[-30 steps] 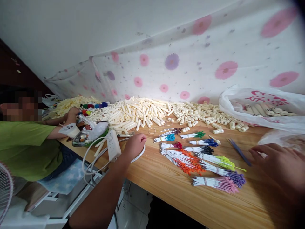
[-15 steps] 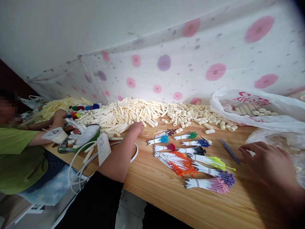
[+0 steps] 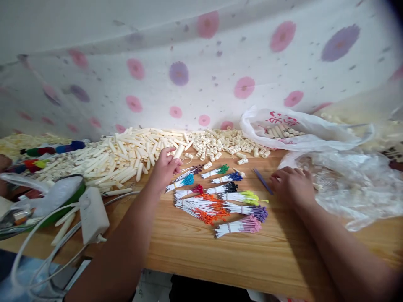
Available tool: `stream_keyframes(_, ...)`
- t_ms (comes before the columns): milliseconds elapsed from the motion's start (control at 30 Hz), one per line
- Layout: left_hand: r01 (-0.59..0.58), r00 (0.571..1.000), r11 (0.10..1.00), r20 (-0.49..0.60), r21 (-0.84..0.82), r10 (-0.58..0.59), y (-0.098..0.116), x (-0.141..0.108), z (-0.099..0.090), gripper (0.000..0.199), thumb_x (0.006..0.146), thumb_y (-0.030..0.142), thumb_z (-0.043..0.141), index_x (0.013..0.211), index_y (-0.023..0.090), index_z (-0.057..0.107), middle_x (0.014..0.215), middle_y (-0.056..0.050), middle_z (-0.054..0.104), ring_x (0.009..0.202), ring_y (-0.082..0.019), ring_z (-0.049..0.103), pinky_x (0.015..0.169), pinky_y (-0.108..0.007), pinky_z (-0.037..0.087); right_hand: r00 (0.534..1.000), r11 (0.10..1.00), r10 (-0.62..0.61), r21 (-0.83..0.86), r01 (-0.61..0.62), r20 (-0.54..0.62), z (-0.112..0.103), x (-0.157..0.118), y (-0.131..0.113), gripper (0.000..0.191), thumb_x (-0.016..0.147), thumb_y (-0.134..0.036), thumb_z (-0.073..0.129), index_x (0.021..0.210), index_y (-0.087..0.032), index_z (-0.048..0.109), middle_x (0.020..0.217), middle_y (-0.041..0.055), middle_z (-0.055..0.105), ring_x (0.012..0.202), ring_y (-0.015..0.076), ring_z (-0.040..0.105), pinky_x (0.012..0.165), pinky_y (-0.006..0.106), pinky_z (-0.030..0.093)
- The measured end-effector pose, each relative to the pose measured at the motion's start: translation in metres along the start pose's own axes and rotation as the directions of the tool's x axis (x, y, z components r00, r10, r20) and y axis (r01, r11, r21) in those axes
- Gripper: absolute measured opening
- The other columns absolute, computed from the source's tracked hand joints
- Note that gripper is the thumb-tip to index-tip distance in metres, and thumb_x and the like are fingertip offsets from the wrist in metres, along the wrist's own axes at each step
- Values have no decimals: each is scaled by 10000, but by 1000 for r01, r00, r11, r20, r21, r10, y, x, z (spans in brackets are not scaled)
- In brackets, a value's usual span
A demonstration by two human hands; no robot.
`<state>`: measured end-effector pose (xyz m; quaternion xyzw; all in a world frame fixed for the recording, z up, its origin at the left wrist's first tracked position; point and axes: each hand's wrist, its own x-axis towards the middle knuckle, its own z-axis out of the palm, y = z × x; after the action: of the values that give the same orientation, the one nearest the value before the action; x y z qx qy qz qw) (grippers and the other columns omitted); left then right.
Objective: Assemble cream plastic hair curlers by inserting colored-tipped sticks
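Note:
My left hand (image 3: pixel 164 170) holds a cream plastic tube (image 3: pixel 179 151) between thumb and fingers, at the right side of a heap of cream tubes (image 3: pixel 126 153). Below it lie bundles of white sticks with coloured tips, among them orange (image 3: pixel 204 206), pink (image 3: pixel 238 225), purple (image 3: pixel 247 211) and light blue (image 3: pixel 181 182). My right hand (image 3: pixel 292 184) is bent over the table's right part, beside a blue-grey thin tool (image 3: pixel 262 180); its fingertips are partly hidden, and whether it holds something I cannot make out.
Slotted cream pieces (image 3: pixel 223 143) lie along the back. At the right are a white bag (image 3: pixel 302 138) with tubes and a clear plastic bag (image 3: pixel 355 184). A power strip (image 3: pixel 93 214), cables and a green container (image 3: pixel 71 199) occupy the left. Another person's hand shows at the left edge.
The view has turned right. My left hand has raised a cream tube from the heap's edge. My right hand has moved nearer the thin tool, and the other person is mostly out of view.

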<state>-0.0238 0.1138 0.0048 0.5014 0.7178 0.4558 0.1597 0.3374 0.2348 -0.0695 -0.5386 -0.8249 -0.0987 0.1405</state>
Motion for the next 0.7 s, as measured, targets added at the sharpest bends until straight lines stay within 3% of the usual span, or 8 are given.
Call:
stream_keyframes(33, -31, 996, 986, 73, -163, 43, 9, -6, 17, 354, 836, 267, 441, 1185, 215, 415, 742, 14, 546, 582, -106, 521, 564, -216, 440, 1000, 1000, 11, -10, -11, 18, 0, 0, -1, 241, 846, -290, 470, 807, -216, 697, 931, 86, 669, 905, 275, 563, 905, 507, 287)
stream_keyframes(100, 8, 986, 953, 160, -302, 43, 23, -16, 48, 297, 809, 264, 483, 1091, 173, 505, 678, 27, 482, 542, -93, 456, 518, -195, 381, 999, 999, 23, -27, -22, 48, 2, -1, -2, 243, 837, -284, 473, 785, -216, 701, 916, 75, 672, 909, 277, 559, 909, 533, 277)
stream_keyframes(167, 47, 972, 955, 236, -294, 25, 29, -23, 70, 292, 829, 327, 483, 1057, 157, 548, 640, 35, 449, 516, -90, 402, 497, -196, 333, 998, 999, 23, -30, -21, 50, 3, -2, 0, 250, 839, -293, 474, 793, -222, 709, 926, 71, 675, 918, 281, 554, 918, 554, 264)
stream_keyframes(233, 15, 954, 973, 294, -229, 54, 30, -29, 80, 334, 854, 405, 468, 1051, 156, 573, 651, 27, 475, 542, -100, 408, 522, -206, 327, 999, 999, 44, -13, -44, -14, 1, -2, 2, 264, 855, -318, 465, 869, -226, 713, 965, 75, 674, 929, 285, 550, 918, 538, 280)
stream_keyframes(300, -66, 937, 984, 328, -166, 118, 27, -34, 79, 360, 871, 445, 449, 1047, 161, 584, 728, 5, 537, 628, -122, 463, 586, -219, 353, 991, 997, 69, 37, -65, -116, -4, 4, 1, 296, 881, -336, 442, 965, -216, 699, 1004, 81, 668, 935, 275, 546, 900, 474, 328)
stream_keyframes(367, -139, 924, 983, 341, -117, 171, 23, -36, 73, 367, 890, 452, 420, 1054, 164, 579, 826, -16, 580, 727, -146, 504, 647, -231, 369, 988, 994, 5, 104, 11, -153, -9, 17, -6, 318, 908, -303, 408, 1018, -190, 684, 1034, 88, 661, 942, 243, 543, 876, 387, 369)
stream_keyframes(500, -221, 909, 975, 362, -9, 209, 19, -39, 65, 370, 918, 451, 358, 1030, 170, 571, 820, -17, 591, 748, -157, 524, 654, -238, 368, 949, 939, -316, 147, 311, 13, -7, 62, -34, 302, 882, -162, 424, 1062, -184, 665, 1119, 94, 630, 1014, 210, 519, 895, 309, 377)
stream_keyframes(700, -352, 886, 927, 364, 127, 287, 18, -39, 67, 272, 902, 384, 422, 849, 174, 587, 761, -8, 596, 719, -151, 539, 637, -237, 384, 899, 909, -410, 146, 389, 152, 3, 110, -59, 168, 740, -98, 564, 832, -144, 696, 941, 140, 665, 993, 274, 538, 843, 363, 414)
